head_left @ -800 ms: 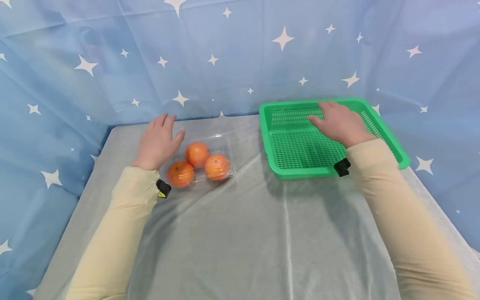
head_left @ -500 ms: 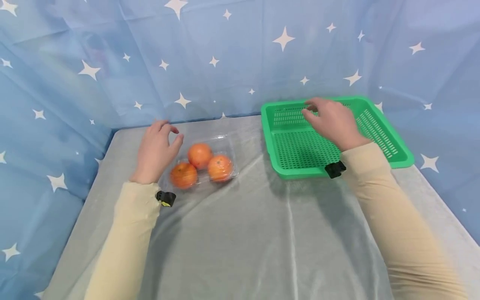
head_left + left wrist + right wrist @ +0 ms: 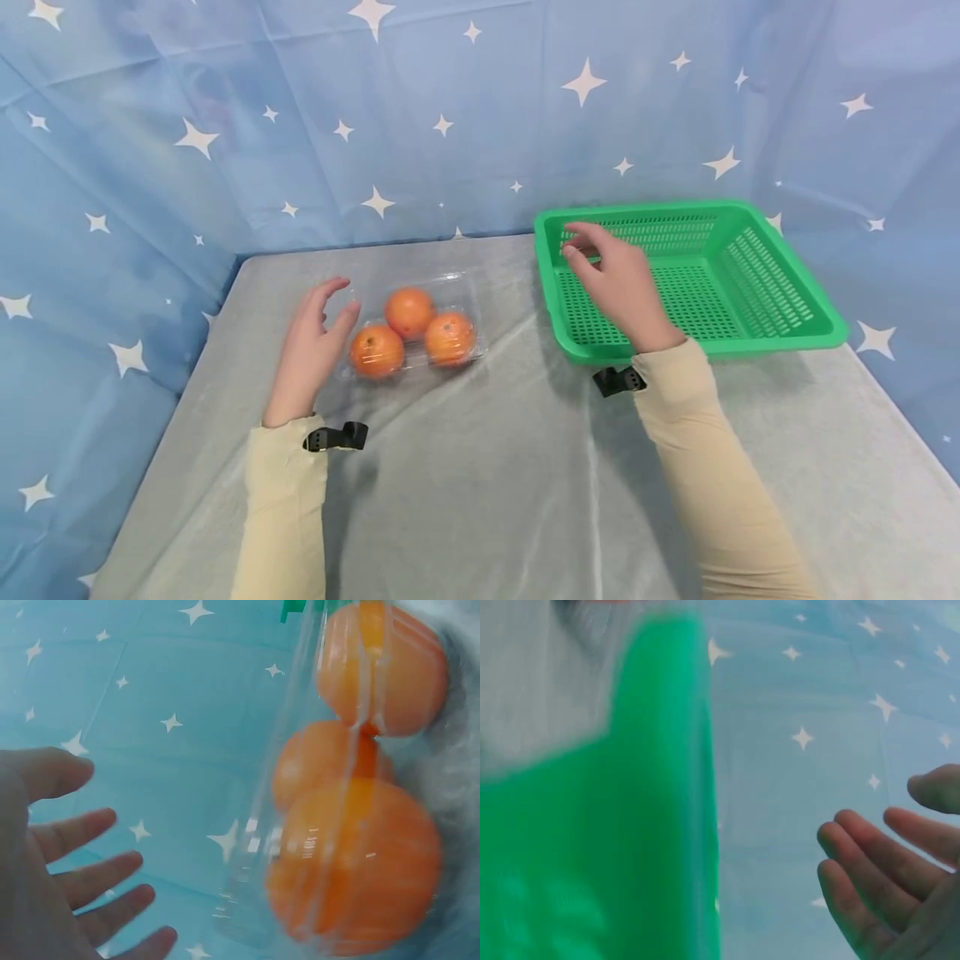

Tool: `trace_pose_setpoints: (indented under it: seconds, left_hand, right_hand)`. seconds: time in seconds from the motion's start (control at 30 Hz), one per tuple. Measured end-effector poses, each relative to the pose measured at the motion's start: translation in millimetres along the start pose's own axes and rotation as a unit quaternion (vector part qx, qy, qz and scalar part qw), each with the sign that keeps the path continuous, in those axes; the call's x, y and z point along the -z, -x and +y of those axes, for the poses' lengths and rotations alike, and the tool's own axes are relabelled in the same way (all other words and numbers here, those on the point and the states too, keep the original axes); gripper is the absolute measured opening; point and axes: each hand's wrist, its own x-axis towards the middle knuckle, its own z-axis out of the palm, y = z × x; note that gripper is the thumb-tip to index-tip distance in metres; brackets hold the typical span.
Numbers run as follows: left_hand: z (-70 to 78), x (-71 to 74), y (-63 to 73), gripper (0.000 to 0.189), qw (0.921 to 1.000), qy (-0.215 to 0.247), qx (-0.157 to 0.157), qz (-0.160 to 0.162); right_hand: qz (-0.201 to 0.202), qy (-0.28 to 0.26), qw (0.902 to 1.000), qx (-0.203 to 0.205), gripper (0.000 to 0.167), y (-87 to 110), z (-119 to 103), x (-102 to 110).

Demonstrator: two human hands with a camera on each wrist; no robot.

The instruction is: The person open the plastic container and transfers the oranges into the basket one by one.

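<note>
Three oranges (image 3: 410, 313) sit in a clear plastic clamshell box (image 3: 468, 287) on the grey cloth, left of centre. Just left of that box is my left hand (image 3: 311, 354), its fingers loosely bent and nothing in its grasp. The left wrist view shows its fingers (image 3: 105, 877) spread apart beside the box. My right hand (image 3: 618, 283) hovers over the left part of a green plastic basket (image 3: 750, 344), with relaxed fingers and an empty palm. In the right wrist view the basket's wall (image 3: 652, 825) is blurred and close.
A grey cloth (image 3: 480, 483) covers the table. Behind it and along the left side hangs a blue curtain (image 3: 480, 108) with white stars. Both wrists carry small black cameras, and the sleeves are beige.
My right hand has moved left and slightly nearer, across the basket. My left hand has drawn back toward me beside the box. The head view has shifted slightly; box and basket stay put.
</note>
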Motion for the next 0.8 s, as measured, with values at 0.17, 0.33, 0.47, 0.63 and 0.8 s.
trace_pose_setpoints:
  seconds: [0.17, 0.33, 0.47, 0.63, 0.8]
  left_hand:
    - [-9.9, -3.4, 8.4, 0.047, 0.9933, 0.101, 0.038, 0.04]
    - [-21.5, -13.6, 14.5, 0.041, 0.969, 0.207, 0.096, 0.095]
    - [-34.2, -23.0, 16.0, 0.039, 0.9502, 0.246, 0.137, 0.134]
    - [-49.2, -33.6, 14.0, 0.045, 0.9236, 0.328, 0.153, 0.126]
    - [-61.3, -42.8, 14.7, 0.046, 0.8997, 0.4, 0.146, 0.098]
  right_hand:
    - [0.025, -0.074, 0.9969, 0.013, 0.04, 6.3, -11.6, -21.3]
    - [0.036, -0.125, 0.9898, 0.059, 0.037, 13.3, -18.8, -45.0]
    - [0.02, -0.153, 0.9854, 0.071, 0.036, 16.1, -26.5, -64.2]
    - [-0.004, -0.157, 0.9843, 0.08, 0.036, 15.5, -34.3, -85.3]
    - [-0.077, -0.096, 0.9864, 0.109, 0.047, 14.9, -37.4, -104.5]
